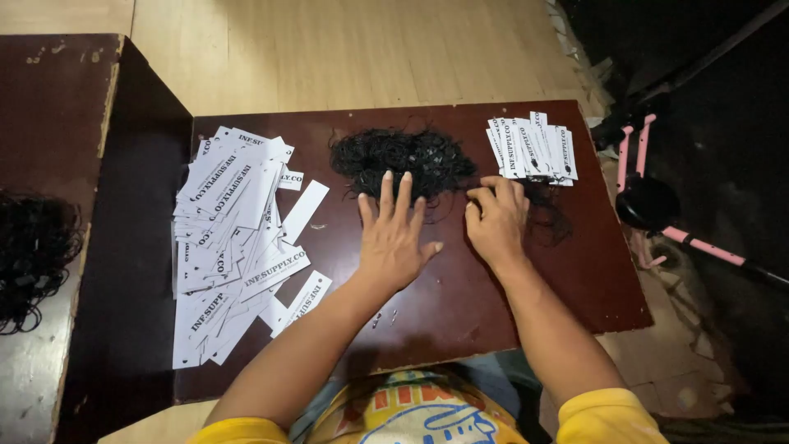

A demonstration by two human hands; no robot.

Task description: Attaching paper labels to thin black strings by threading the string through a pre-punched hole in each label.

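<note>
A heap of thin black loops of cord [403,156] lies at the far middle of a dark red-brown board [460,304]. My left hand [393,234] rests flat on the board with fingers spread, its fingertips touching the near edge of the heap. Beside it, my right hand [496,218] is curled, with the fingers pinched at stray black strands on the right side of the heap. A small neat stack of white paper tags [532,148] with black cords lies just beyond my right hand.
A large loose pile of white printed paper tags [234,238] covers the board's left part. Another bunch of black loops [33,255] lies on a dark surface at far left. A pink-framed scooter [657,197] stands off the right edge, over a light wooden floor.
</note>
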